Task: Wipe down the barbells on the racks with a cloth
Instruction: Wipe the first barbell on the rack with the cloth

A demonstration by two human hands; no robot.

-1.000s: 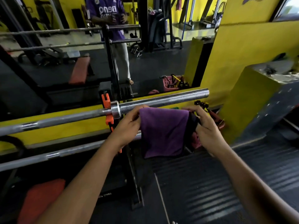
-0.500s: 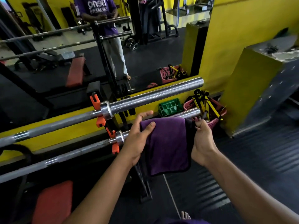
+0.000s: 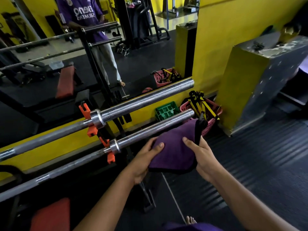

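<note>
Two steel barbells lie across a black rack with orange hooks [image 3: 90, 121]. The upper barbell [image 3: 146, 100] ends at the right near the mirror's edge. The lower barbell [image 3: 150, 129] sits closer to me. A purple cloth [image 3: 175, 147] with a dark edge is draped over the lower barbell's sleeve. My left hand [image 3: 145, 157] grips the cloth's left side, thumb on top. My right hand [image 3: 200, 155] grips its right side. The sleeve under the cloth is hidden.
A wall mirror [image 3: 100, 55] behind the rack reflects the bars and a standing person. A green crate [image 3: 166, 110] and a pink basket [image 3: 208, 114] of yellow-black straps sit on the floor by the yellow wall. A red bench pad [image 3: 50, 215] is lower left. A grey-yellow block [image 3: 258, 80] stands right.
Both hands came down with the cloth from the upper barbell to the lower one. The cloth now lies over the lower sleeve, and my view has tilted downward.
</note>
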